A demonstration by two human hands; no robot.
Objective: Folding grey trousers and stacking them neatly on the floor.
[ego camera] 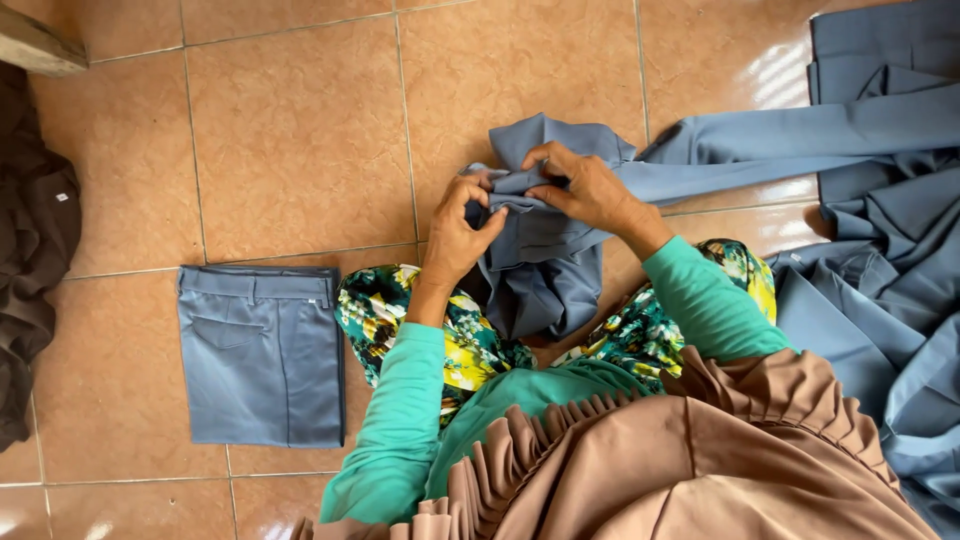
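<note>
I sit on a tiled floor with blue-grey trousers bunched in front of my knees. My left hand pinches a fold of this cloth near its upper edge. My right hand grips the same fold just to the right, fingers curled over it. One trouser leg stretches away to the right across the tiles. Both arms wear green sleeves.
A neatly folded pair of blue-grey trousers lies on the floor at my left. More blue-grey trousers are heaped at the right. Dark brown cloth lies at the far left edge. A wooden edge shows top left.
</note>
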